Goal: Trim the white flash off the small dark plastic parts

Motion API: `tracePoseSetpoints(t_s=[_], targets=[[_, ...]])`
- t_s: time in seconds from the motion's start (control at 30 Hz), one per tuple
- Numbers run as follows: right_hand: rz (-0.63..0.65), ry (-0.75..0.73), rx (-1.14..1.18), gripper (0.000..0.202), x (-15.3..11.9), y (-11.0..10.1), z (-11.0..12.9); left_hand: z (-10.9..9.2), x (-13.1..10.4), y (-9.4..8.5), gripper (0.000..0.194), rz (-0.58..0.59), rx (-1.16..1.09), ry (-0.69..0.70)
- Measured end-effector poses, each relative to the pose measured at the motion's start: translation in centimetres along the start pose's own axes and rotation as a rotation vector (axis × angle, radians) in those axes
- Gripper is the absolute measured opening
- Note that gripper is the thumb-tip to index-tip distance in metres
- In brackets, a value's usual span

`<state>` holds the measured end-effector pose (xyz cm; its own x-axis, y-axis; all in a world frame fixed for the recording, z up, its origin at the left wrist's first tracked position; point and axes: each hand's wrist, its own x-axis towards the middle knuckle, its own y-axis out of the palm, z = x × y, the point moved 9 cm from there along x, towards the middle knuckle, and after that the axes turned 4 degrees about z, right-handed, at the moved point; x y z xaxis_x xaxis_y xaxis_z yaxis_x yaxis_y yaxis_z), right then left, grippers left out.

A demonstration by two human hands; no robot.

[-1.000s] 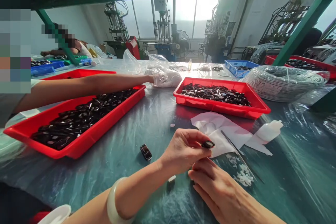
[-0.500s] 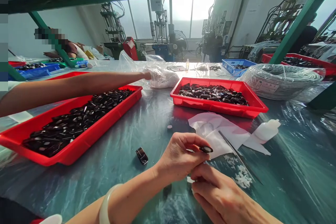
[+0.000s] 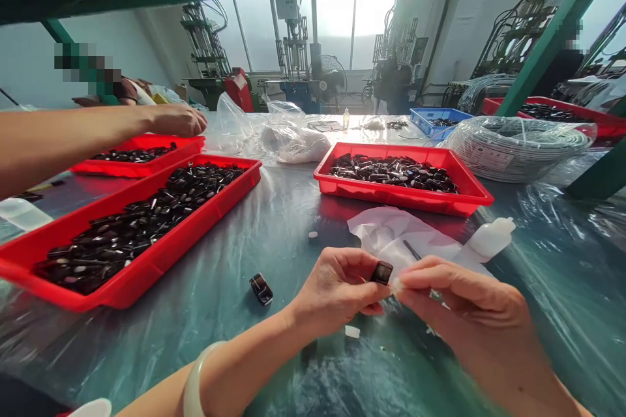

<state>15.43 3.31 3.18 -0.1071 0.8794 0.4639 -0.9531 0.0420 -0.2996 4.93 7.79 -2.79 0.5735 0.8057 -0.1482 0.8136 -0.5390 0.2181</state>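
One far red tray (image 3: pixel 127 170) and one near red tray (image 3: pixel 195 232) at left, heaped with small black parts (image 3: pixel 141 215); by the far one, a co-worker's hand (image 3: pixel 176 120) with fingers bent, grip unclear. Rightward, on the film-covered table (image 3: pixel 210 300), a loose glossy black part (image 3: pixel 261 288). At near centre, left hand (image 3: pixel 332 283) holding a dark squarish part (image 3: pixel 382 272) between thumb and fingers, with a flat white piece (image 3: pixel 352 332) just nearer. Farther off, another red tray (image 3: pixel 391 199). At near right, right hand (image 3: pixel 474 316) just beside the held part, thumb and forefinger nearly meeting, impossible to tell whether on anything. Beyond, white bottle (image 3: pixel 490 240) and plastic-wrapped coil (image 3: pixel 525 153).
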Motion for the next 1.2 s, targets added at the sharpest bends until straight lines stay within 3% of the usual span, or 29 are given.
tracePoseSetpoints(t_s=[0.1,0.27,1.2], targets=[[-0.103,0.113,0.06,0.007,0.2,-1.3,-1.5,0.5,-0.1,0.1,0.015,0.016,0.028,-0.036],[-0.14,0.138,0.081,0.011,0.1,-1.5,-1.8,0.8,-0.2,0.6,0.016,0.046,0.027,-0.053],[0.079,0.123,0.042,0.011,0.3,0.3,-2.1,1.0,-0.3,0.8,0.013,0.083,0.065,-0.091]])
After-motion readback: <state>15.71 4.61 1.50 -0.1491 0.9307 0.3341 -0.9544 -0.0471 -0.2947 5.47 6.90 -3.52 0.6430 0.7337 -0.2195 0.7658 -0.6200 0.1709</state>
